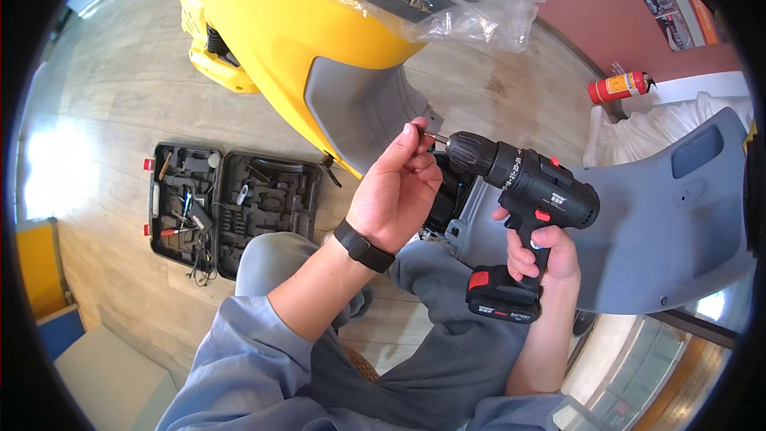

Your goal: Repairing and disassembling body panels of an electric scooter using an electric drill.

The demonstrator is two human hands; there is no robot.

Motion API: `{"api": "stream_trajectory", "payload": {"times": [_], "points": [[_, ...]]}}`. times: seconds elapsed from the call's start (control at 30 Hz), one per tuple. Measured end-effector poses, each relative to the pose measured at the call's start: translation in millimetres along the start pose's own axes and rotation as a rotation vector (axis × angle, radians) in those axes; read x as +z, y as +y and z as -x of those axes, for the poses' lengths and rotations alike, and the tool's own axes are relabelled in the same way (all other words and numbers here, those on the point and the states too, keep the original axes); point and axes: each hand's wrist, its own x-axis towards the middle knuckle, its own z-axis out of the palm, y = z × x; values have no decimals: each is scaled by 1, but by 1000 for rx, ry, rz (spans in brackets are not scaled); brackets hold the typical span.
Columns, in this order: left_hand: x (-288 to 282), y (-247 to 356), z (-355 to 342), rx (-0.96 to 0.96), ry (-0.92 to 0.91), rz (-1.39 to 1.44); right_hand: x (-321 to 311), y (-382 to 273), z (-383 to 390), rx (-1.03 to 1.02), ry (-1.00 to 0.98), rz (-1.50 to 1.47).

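Note:
A black cordless drill (523,191) with a red-marked battery is in my right hand (550,259), whose fingers wrap round its grip. The drill's nose points left, toward my other hand. A thin metal bit (437,137) sticks out of the chuck (471,153). My left hand (399,183), with a black band at the wrist, is closed in a pinch at the bit's tip. Something small and dark shows between thumb and finger there, too small to name. Just beyond the fingers stands a yellow vehicle body (279,12) with a grey inner panel (351,108).
An opened black tool case (267,207) with tools and cables lies on the wooden floor at left. At right, a large grey plastic panel (638,215) lies close by my right arm. Clear plastic wrap (503,0) hangs over the yellow body. A red fire extinguisher (621,86) is by the wall.

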Motion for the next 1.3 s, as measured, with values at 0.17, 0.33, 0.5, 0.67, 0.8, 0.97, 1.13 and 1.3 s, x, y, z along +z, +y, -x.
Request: {"api": "stream_trajectory", "payload": {"times": [0.17,0.33,0.5,0.67,0.8,0.97,1.13,1.3], "points": [[2,1,4,1,-27,4,5,-3,0,-12,-40,21],[3,11,4,68,-51,-91,13,-4,-7,-48,-39,73],[-3,10,0,69,-39,-111,18,-2,-8,-99,-24,176],[-2,11,1,71,-45,-89,22,1,-9,-140,-25,235],[-3,13,-1,87,-19,-123,13,15,-9,-205,38,397],[-8,15,-3,128,24,-150,6,25,-11,-277,88,591],[2,16,-1,138,-70,-134,6,22,-11,-270,88,472],[1,18,-3,126,-79,-161,6,19,-9,-268,69,441]]}}
